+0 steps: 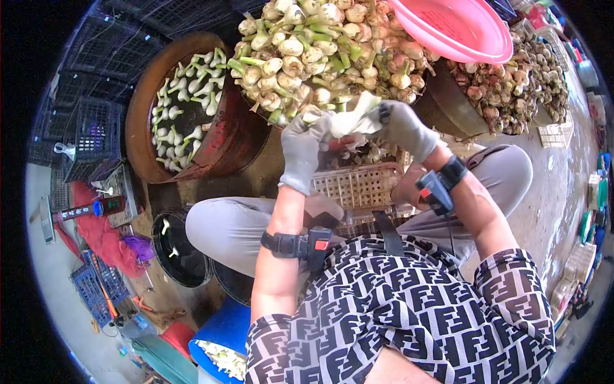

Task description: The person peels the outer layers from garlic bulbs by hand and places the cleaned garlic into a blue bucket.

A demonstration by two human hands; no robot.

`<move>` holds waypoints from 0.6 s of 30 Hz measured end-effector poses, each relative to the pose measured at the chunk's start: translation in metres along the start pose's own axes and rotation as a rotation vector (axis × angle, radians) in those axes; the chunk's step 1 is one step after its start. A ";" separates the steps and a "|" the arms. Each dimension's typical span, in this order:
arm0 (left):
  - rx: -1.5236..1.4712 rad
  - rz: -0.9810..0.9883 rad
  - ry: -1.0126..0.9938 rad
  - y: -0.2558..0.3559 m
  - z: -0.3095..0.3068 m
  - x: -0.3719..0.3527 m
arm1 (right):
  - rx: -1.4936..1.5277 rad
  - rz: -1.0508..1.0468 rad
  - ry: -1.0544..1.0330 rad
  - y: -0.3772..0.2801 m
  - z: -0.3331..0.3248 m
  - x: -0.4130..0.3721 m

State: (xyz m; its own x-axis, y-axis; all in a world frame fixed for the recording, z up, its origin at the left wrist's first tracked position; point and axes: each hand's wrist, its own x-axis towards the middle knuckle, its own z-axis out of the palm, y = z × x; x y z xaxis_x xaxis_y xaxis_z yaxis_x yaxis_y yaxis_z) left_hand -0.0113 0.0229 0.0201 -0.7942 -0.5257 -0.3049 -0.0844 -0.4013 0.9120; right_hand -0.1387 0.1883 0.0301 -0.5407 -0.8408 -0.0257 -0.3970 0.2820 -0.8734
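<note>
Between my two hands is a peeled white garlic bulb [345, 125] with a pale green stem pointing up to the right. My left hand [303, 148], in a grey glove, is closed around the bulb's left side. My right hand [409, 131], also gloved, grips the stem side; a small dark item I cannot make out shows by its fingers. Just beyond my hands is a large heap of unpeeled garlic [307, 51] with green stems. Below them, a perforated plastic crate [358, 185] stands between my legs, with reddish skins and garlic behind it.
At left, a rusty round tub [142, 121] holds white garlic in dark water. A black bucket [185, 272] and a blue barrel [208, 333] with white pieces stand lower left. A pink basin [457, 29] rests on the heap; more dark garlic [511, 89] lies at right.
</note>
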 end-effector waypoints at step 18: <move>0.401 0.208 0.836 0.126 -0.243 -0.118 | -0.693 0.389 -0.322 0.059 -0.047 0.035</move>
State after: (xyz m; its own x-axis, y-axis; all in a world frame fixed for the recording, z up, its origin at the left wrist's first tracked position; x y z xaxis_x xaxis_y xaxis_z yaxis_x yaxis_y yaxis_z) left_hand 0.2181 -0.1481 0.1046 -0.1420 -0.9865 -0.0816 -0.3135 -0.0334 0.9490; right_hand -0.2164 0.1972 0.0003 -0.5373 -0.6864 -0.4900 -0.6474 0.7081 -0.2820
